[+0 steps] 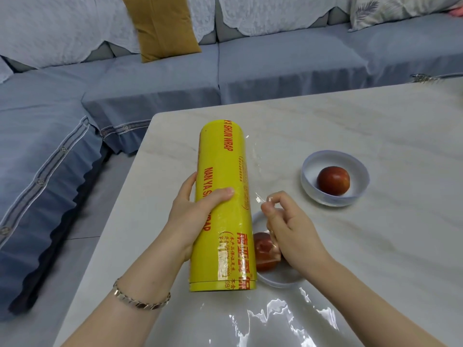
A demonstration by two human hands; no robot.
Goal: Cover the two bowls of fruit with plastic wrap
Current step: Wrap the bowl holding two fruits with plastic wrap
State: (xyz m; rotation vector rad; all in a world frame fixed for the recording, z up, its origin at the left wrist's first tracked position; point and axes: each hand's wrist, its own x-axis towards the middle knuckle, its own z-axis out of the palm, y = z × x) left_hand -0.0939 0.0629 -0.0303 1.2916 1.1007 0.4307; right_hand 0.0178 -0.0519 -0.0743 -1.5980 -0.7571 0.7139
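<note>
Above the pale marble-patterned table [350, 121], we see the left hand [193, 209] curled round the middle of a long yellow roll of plastic wrap with red lettering [223, 171], thumb on top. Just right of the roll, the right hand [288, 226] pinches the edge of the clear film [256, 169] between thumb and forefinger. Beneath that hand sits the near white bowl [278, 280] holding a red fruit [263, 249], partly hidden. The far white bowl [310, 186] with a second red fruit [333, 180] stands uncovered, farther right.
</note>
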